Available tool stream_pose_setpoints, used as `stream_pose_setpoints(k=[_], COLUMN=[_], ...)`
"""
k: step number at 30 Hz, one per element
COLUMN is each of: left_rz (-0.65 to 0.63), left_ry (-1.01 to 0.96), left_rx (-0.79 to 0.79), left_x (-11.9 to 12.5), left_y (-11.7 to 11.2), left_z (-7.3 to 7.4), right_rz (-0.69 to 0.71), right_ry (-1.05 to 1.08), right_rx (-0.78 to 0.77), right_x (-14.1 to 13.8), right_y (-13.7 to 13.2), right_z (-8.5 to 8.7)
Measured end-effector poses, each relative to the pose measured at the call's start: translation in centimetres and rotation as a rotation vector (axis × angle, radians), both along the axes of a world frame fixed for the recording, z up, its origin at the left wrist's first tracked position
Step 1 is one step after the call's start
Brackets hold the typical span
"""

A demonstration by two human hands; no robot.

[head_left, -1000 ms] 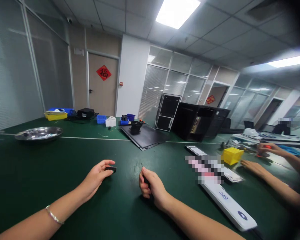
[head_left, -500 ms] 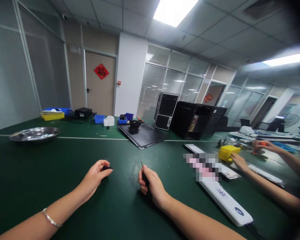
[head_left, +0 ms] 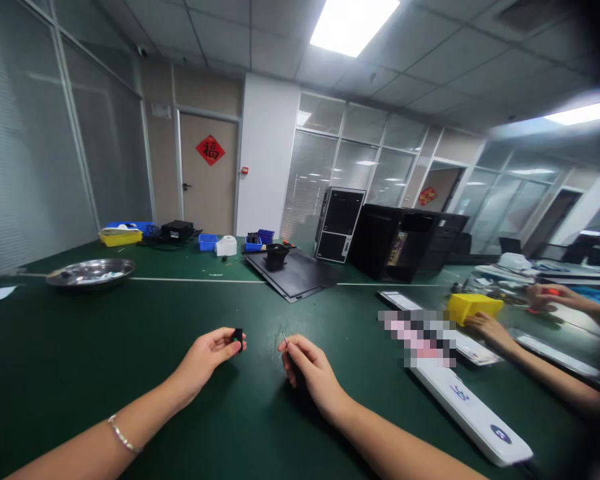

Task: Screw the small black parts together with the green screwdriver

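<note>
My left hand (head_left: 213, 353) pinches a small flat black part (head_left: 238, 339) between thumb and fingertips, raised above the green table (head_left: 250, 420). Across a short gap, my right hand (head_left: 310, 370) is closed around a thin tool with a slim metal tip (head_left: 285, 338). The tip points up and away from me. Most of that tool is hidden in my fingers, so its exact kind does not show. Tool and black part are apart.
To the right lies a long white power strip (head_left: 473, 407), partly blurred out. Beyond it, a co-worker's hand (head_left: 495, 333) touches a yellow bin (head_left: 473, 307). A black panel (head_left: 300, 277), a computer case (head_left: 380, 240) and a metal dish (head_left: 123, 268) stand farther back.
The black part in my left hand has turned to show its flat face. My right hand has changed its grip on the tool. The view has shifted slightly left.
</note>
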State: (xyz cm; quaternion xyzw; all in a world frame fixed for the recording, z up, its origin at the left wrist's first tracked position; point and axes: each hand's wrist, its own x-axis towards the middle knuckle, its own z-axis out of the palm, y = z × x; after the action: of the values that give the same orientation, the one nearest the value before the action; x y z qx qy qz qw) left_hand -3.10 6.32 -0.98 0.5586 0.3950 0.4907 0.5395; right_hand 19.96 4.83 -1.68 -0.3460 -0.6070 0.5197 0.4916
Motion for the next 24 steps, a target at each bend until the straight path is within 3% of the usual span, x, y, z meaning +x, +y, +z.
stream_pose_setpoints(k=[6, 12, 19, 24], left_rz=[-0.117, -0.101, -0.058, -0.042], left_ry=[0.065, 0.158, 0.191, 0.286], left_rx=[-0.016, 0.032, 0.118, 0.128], left_x=[-0.07, -0.11, -0.06, 0.09], left_y=[-0.21, -0.23, -0.37, -0.44], left_z=[0.07, -0.01, 0.13, 0.43], right_rz=[0.02, -0.013, 0.005, -0.002], right_ry=[-0.147, -0.291, -0.243, -0.37], right_rx=[0.068, 0.236, 0.214, 0.342], right_x=[-0.03, -0.12, -0.19, -0.16], right_y=[-0.44, -0.63, -0.19, -0.46], right_z=[0.21, 0.16, -0.32, 0.22])
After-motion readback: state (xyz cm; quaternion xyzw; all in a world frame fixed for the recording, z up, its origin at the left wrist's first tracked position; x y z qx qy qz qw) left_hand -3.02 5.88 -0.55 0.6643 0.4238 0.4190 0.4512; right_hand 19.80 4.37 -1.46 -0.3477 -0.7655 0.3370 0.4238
